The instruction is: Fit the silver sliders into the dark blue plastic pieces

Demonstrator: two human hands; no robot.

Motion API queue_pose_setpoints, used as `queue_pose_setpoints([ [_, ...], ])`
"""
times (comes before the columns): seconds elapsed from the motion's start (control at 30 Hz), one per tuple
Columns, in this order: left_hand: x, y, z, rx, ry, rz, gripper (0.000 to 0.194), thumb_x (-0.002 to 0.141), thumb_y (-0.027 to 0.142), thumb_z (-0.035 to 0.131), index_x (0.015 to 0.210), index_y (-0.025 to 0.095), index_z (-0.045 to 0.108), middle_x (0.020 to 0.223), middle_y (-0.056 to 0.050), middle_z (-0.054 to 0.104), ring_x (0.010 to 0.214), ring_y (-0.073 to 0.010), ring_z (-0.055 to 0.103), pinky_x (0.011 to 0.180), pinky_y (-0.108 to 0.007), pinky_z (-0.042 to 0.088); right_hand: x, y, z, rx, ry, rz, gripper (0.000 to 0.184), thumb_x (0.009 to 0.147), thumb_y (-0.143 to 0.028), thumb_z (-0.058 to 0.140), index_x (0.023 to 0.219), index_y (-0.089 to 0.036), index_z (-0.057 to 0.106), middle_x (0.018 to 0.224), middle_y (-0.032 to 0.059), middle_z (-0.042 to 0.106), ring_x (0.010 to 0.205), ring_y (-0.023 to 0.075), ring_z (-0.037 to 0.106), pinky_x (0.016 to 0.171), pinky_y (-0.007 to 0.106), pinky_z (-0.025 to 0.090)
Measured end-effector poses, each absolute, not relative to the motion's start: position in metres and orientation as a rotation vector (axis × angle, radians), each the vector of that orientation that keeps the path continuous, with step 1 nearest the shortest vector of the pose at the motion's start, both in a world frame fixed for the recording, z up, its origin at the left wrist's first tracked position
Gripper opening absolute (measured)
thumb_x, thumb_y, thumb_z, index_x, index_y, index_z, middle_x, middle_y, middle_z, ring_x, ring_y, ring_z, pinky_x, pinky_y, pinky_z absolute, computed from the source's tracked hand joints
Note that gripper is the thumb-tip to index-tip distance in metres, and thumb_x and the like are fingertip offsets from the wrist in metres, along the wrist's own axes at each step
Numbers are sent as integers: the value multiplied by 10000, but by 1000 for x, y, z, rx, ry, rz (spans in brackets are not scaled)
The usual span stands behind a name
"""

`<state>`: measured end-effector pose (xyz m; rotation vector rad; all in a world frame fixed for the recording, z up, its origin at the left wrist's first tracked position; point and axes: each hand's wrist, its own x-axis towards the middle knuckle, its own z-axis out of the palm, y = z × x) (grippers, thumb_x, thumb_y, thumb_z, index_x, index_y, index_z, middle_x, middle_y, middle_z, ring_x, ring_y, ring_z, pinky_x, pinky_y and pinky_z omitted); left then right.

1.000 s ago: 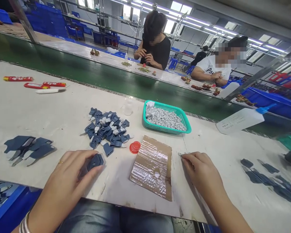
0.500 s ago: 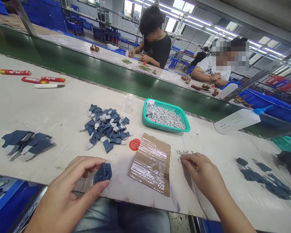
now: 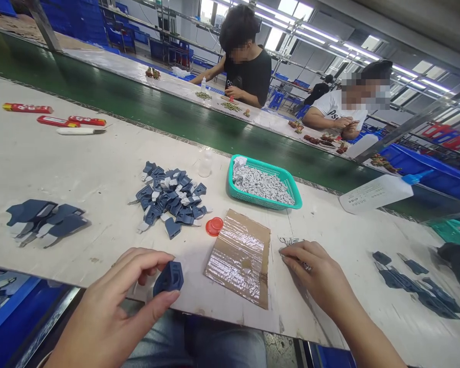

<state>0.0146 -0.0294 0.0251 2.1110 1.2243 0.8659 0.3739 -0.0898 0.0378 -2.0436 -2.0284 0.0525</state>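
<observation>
My left hand (image 3: 118, 301) pinches a dark blue plastic part (image 3: 169, 277) between thumb and fingers, near the table's front edge. My right hand (image 3: 314, 273) rests on the table right of a taped piece of cardboard (image 3: 240, 255), its fingertips closed on small grey bits (image 3: 289, 242). A heap of blue and grey parts (image 3: 170, 200) lies behind my left hand. A red cap (image 3: 214, 226) sits beside the cardboard.
A teal basket (image 3: 263, 182) of grey pieces stands behind the cardboard. Blue parts lie at the left (image 3: 46, 222) and right (image 3: 417, 281). A squeeze bottle (image 3: 375, 193) lies on its side. Red tubes (image 3: 57, 120) sit far left. Two people work across the green conveyor (image 3: 157, 120).
My left hand lifted the blue part from the table and brought it right, toward the cardboard. My right hand stayed put over the small grey bits.
</observation>
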Motion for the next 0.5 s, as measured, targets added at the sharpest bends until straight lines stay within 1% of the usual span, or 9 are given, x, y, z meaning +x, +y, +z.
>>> queue_pose_setpoints([
  [0.07, 17, -31, 25, 2116, 1206, 876, 303, 794, 444, 615, 1046, 300, 526, 870, 23, 562, 708, -113, 590, 443, -102, 447, 377, -86, 35, -2006, -2082, 46, 179, 882, -298, 481, 861, -235, 648, 873, 24, 638, 855, 186, 580, 745, 324, 491],
  [0.13, 19, -34, 26, 2103, 1192, 871, 302, 789, 446, 625, 1037, 302, 527, 861, 35, 550, 718, -106, 573, 567, -117, 470, 379, -82, 33, -1987, -2115, 19, 163, 883, -287, 492, 815, -228, 628, 831, 20, 631, 807, 180, 579, 704, 313, 496],
  [0.23, 25, -40, 29, 1973, 1243, 845, 297, 792, 482, 607, 1025, 318, 524, 881, 50, 520, 770, -108, 533, 706, -148, 430, 380, -81, 29, -1951, -2154, -55, 182, 892, -286, 484, 786, -216, 615, 792, 28, 622, 762, 185, 569, 660, 316, 495],
  [0.37, 31, -45, 32, 1840, 1258, 827, 276, 794, 502, 594, 1011, 345, 528, 907, 67, 497, 808, -113, 500, 746, -173, 377, 379, -84, 27, -1865, -2235, -174, 228, 915, -250, 437, 852, -174, 642, 779, 61, 611, 749, 206, 537, 659, 341, 482],
  [0.5, 34, -46, 35, 1789, 1233, 824, 267, 788, 486, 608, 1010, 360, 529, 916, 80, 506, 816, -109, 500, 754, -166, 368, 378, -81, 30, -1817, -2333, -217, 252, 916, -201, 412, 823, -158, 642, 747, 67, 598, 724, 210, 519, 628, 340, 470],
])
